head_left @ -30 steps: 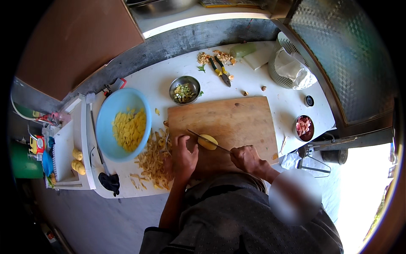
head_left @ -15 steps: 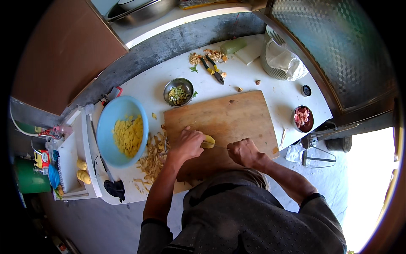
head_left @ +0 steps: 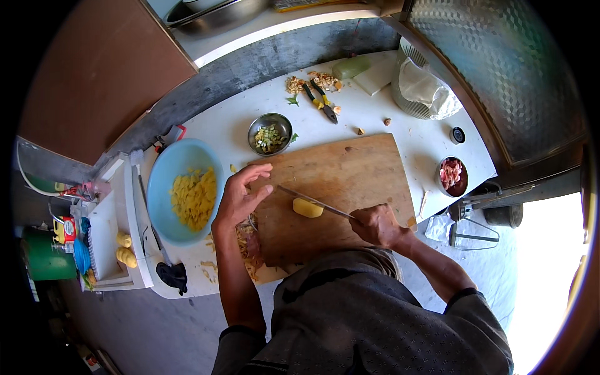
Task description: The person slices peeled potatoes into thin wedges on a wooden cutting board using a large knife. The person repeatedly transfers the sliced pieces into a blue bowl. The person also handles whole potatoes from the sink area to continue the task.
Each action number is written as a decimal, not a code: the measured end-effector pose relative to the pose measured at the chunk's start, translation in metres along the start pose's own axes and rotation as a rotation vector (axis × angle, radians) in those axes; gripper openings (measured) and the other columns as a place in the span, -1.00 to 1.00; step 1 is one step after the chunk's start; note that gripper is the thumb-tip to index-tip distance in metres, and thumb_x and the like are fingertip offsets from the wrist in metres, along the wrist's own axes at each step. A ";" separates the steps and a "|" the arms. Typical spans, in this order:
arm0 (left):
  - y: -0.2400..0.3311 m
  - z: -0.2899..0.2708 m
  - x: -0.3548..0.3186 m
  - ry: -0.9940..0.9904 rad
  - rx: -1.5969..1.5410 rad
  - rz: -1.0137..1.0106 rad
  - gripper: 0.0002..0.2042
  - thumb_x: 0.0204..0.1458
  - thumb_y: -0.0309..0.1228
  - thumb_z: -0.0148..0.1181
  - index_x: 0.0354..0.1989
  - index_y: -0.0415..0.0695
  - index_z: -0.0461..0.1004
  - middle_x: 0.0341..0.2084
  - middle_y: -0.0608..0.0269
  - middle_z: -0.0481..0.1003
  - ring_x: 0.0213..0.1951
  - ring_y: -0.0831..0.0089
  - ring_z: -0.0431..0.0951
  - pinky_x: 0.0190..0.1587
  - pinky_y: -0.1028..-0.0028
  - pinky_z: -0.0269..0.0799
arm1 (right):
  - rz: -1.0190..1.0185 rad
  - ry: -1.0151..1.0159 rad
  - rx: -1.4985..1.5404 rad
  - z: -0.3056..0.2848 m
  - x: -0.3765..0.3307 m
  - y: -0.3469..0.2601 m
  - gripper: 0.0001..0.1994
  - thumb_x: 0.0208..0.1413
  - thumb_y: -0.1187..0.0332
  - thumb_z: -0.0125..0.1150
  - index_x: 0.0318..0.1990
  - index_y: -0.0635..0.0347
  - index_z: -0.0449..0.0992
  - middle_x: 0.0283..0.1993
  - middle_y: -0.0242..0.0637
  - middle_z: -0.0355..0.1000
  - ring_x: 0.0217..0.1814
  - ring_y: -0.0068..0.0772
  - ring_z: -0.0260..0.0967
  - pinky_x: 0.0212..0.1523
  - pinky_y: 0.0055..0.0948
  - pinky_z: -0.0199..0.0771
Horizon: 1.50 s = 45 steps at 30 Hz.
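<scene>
A peeled potato piece [head_left: 305, 209] lies on the wooden cutting board [head_left: 356, 165], with a flat cut face. My right hand [head_left: 379, 225] is closed round the handle of a knife [head_left: 319, 203]. Its thin blade slants up to the left, just past the potato piece's far side; I cannot tell whether they touch. Over the board's left edge, my left hand [head_left: 240, 195] is raised with thumb and fingers apart, near the knife tip. It appears to hold nothing. Left of it, a light blue basin [head_left: 154, 187] holds yellow potato slices [head_left: 195, 199].
Peelings [head_left: 247, 250] lie left of the board. Behind it are a metal bowl of chopped greens [head_left: 269, 136], pliers [head_left: 322, 102] and nutshell-like bits [head_left: 325, 81]. A bowl of cut meat [head_left: 451, 176] stands right. Whole potatoes [head_left: 126, 256] sit by the sink [head_left: 109, 250].
My left hand has let go of the potato piece and moved left, its fingers spreading. The knife has swung so that its tip points farther up and left.
</scene>
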<state>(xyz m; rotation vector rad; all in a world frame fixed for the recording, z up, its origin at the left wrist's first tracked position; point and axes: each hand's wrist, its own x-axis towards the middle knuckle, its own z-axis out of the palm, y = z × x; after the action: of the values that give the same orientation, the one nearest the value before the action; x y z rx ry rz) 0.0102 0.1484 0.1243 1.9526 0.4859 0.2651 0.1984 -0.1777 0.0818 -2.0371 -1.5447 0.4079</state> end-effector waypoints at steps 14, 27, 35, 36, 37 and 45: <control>-0.058 0.123 -0.016 -0.152 0.538 0.300 -0.48 -0.08 -0.44 0.52 0.12 -0.25 0.58 0.05 -0.01 0.55 0.09 -0.08 0.58 0.14 0.08 0.54 | 0.296 0.084 -0.092 0.010 -0.051 0.025 -0.79 0.20 0.38 0.26 -0.47 0.23 0.60 -0.54 0.07 0.50 -0.50 0.19 0.54 -0.41 0.02 0.59; -0.036 0.144 -0.061 0.269 0.516 0.192 -0.57 0.14 -0.34 0.45 0.15 -0.26 0.56 0.10 -0.02 0.56 0.03 -0.11 0.60 0.06 0.09 0.54 | 0.547 -0.233 0.304 0.002 -0.052 0.013 -0.55 0.37 0.12 0.30 0.30 0.11 0.58 -0.37 0.16 0.59 -0.20 0.24 0.65 -0.11 0.07 0.61; -0.054 0.149 -0.064 0.128 0.482 0.133 -0.68 0.19 -0.51 0.29 0.12 -0.24 0.60 0.03 0.00 0.58 0.09 -0.08 0.57 0.10 0.04 0.52 | 0.343 -0.123 0.269 0.008 -0.042 -0.018 -0.52 0.56 -0.03 0.01 0.34 0.06 0.57 -0.17 0.15 0.67 -0.05 0.25 0.67 0.01 0.07 0.63; -0.058 0.151 -0.063 0.146 0.481 0.170 -0.69 0.19 -0.51 0.28 0.11 -0.23 0.61 0.02 0.00 0.58 0.08 -0.08 0.57 0.09 0.04 0.52 | 0.391 -0.187 0.259 0.007 -0.040 -0.023 -0.52 0.57 -0.04 -0.03 0.34 0.06 0.57 -0.15 0.15 0.67 -0.04 0.27 0.66 0.02 0.08 0.63; -0.064 0.153 -0.062 0.165 0.479 0.206 -0.70 0.19 -0.52 0.28 0.10 -0.23 0.61 0.00 0.00 0.58 0.07 -0.08 0.56 0.08 0.03 0.52 | 0.439 -0.250 0.248 0.004 -0.037 -0.028 -0.51 0.58 -0.05 -0.06 0.34 0.05 0.57 -0.13 0.14 0.67 -0.03 0.28 0.66 0.03 0.09 0.63; -0.060 0.161 -0.063 0.199 0.460 0.194 -0.77 0.18 -0.53 0.27 0.00 -0.25 0.64 -0.01 0.00 0.58 0.08 -0.10 0.54 0.08 0.02 0.51 | 0.396 -0.224 0.330 0.001 -0.043 -0.029 -0.50 0.60 -0.01 -0.09 0.30 0.16 0.59 -0.13 0.23 0.65 -0.02 0.31 0.65 0.06 0.11 0.60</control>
<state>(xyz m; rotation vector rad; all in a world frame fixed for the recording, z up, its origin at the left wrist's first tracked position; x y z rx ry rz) 0.0050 0.0105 0.0050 2.4409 0.5196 0.5110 0.1621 -0.2128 0.0948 -2.0742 -1.0900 1.0027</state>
